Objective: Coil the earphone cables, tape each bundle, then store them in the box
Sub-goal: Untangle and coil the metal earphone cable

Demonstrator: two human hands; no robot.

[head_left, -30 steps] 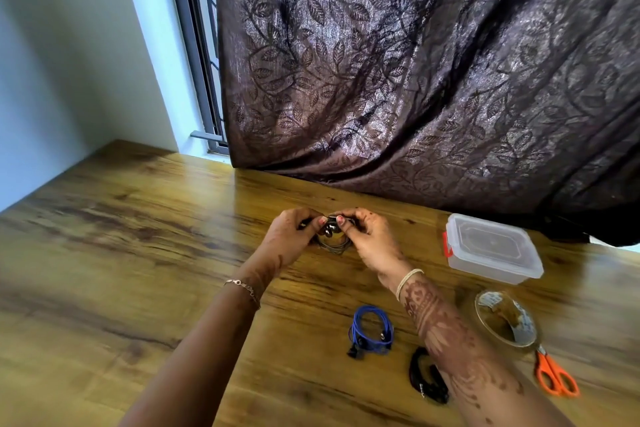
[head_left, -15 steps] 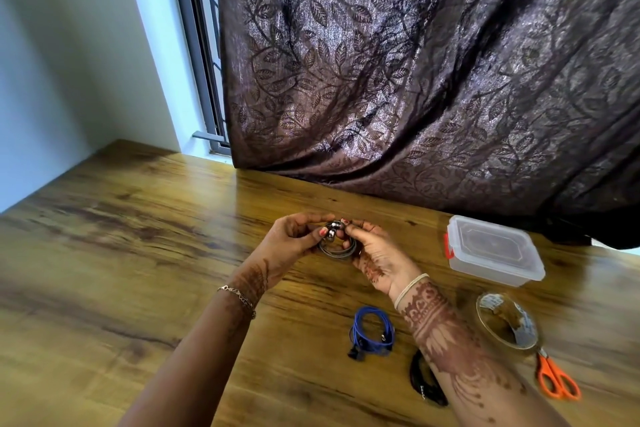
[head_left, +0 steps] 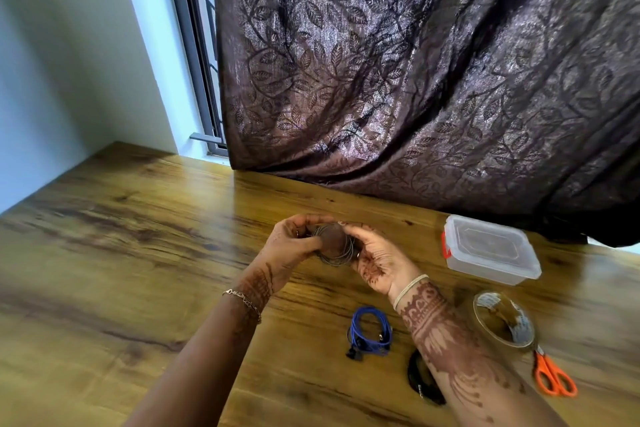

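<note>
1. The grey earphone coil (head_left: 336, 261) is held upright just above the bench (head_left: 138, 253), its loop facing the person, with the left hand (head_left: 294, 246) and right hand (head_left: 377, 258) each gripping one side.
2. The tape roll (head_left: 503, 322) lies to the right, nearer the right hand, which is probably the one to fetch it.
3. The closed box (head_left: 491, 250) sits behind the tape.

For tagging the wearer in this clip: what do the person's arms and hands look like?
No sleeves show. The left hand and right hand carry henna patterns, which run up both forearms, densest on the right. A thin chain bracelet circles the left wrist; a pale plain band circles the right.
</note>
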